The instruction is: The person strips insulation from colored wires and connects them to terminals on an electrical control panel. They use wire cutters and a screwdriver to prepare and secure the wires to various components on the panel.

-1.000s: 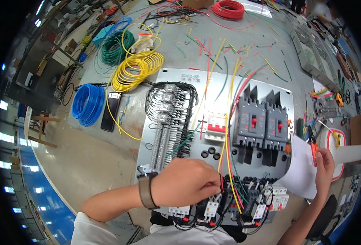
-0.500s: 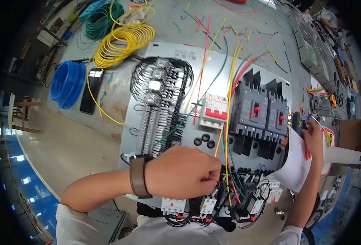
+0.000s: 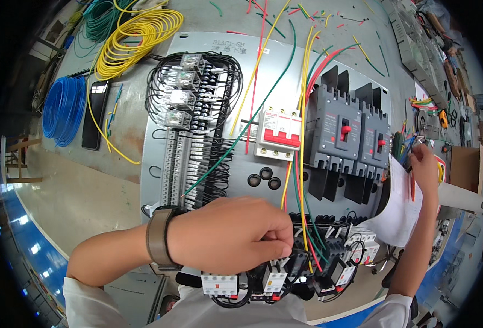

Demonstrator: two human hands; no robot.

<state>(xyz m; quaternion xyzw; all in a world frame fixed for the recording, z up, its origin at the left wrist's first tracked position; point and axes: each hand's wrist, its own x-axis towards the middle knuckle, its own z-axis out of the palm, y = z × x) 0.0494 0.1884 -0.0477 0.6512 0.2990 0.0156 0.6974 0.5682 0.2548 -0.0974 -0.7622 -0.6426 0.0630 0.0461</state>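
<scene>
While left hand (image 3: 239,235) is clenched, contents hidden, right hand (image 3: 425,168) — grip unclear — seems tool-handling; slim orange handle (image 3: 412,188), right, needs steadying next.

Bright light, black bowed fisheye edges

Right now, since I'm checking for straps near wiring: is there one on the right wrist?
No: the brown strap sits just behind the left hand, while the right hand has a bare wrist.
</scene>
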